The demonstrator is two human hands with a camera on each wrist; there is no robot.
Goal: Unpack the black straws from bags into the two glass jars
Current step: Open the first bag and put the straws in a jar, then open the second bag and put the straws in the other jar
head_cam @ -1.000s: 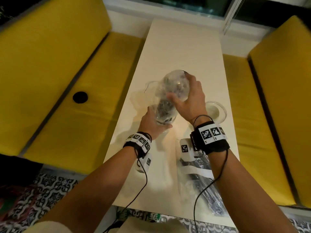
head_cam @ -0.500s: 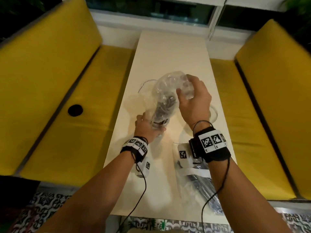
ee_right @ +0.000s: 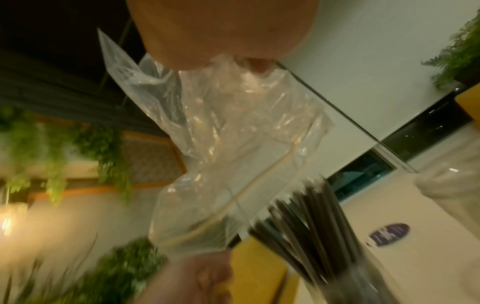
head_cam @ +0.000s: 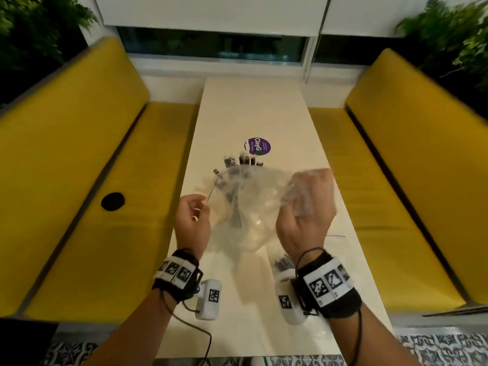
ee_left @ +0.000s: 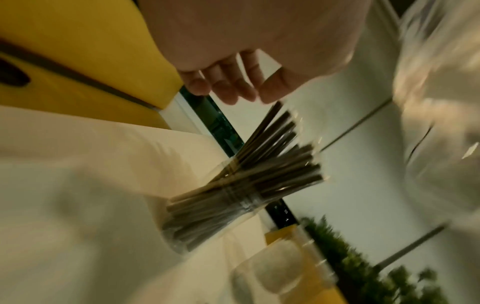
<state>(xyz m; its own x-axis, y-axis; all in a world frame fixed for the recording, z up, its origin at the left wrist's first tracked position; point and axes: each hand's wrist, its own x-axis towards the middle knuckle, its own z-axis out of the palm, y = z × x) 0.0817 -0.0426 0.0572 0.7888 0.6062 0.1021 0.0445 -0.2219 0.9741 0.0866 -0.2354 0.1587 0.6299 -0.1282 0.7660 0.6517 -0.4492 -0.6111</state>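
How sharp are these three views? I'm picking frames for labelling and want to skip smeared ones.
Head view: fairly sharp at the centre, the plastic bag readable, plants at the corners smeared. Left wrist view: heavy motion blur, the black straws in the jar streaked. Right wrist view: bag folds show glare, straws and lower foliage blurred, dim warm light.

A long cream table (head_cam: 264, 107) runs between two yellow benches. On it stand a jar (ee_left: 207, 218) packed with black straws (ee_left: 272, 164) and a second glass jar (ee_left: 280, 275) just beside it. A purple sticker (head_cam: 257, 146) lies farther back, and a straw bag (head_cam: 284, 262) near the front.
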